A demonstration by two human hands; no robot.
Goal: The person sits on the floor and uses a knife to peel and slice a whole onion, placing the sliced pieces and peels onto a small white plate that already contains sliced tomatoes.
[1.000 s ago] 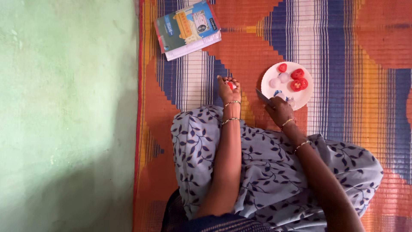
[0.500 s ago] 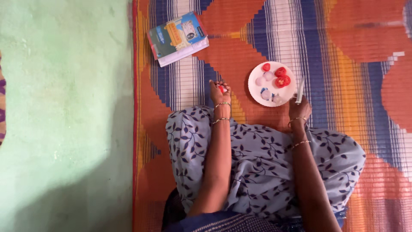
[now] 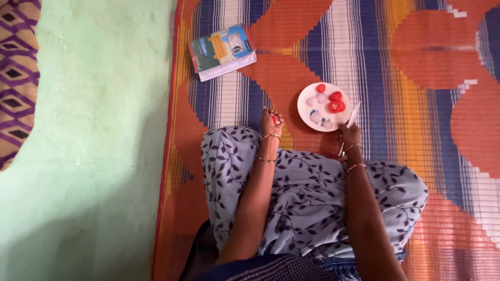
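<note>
I sit on a striped mat with a blue leaf-print cloth over my lap. My left hand (image 3: 271, 123) rests at my knee, closed around a small red tomato piece (image 3: 274, 119). My right hand (image 3: 349, 134) holds a thin light-coloured knife (image 3: 353, 114) just right of a white plate (image 3: 305, 102). On the plate lie red tomato pieces (image 3: 335, 103) and pale peeled pieces (image 3: 315, 100). Bangles circle both wrists.
A book with a green and blue cover (image 3: 222, 51) lies on the mat (image 3: 416, 62) beyond my left hand. The green floor (image 3: 94, 145) spreads to the left, with a purple patterned cloth (image 3: 16, 73) at its far left edge.
My right hand has drawn back from the plate to its right side, the knife now showing. The left hand stays at my knee. The view has shifted, bringing the purple cloth into sight.
</note>
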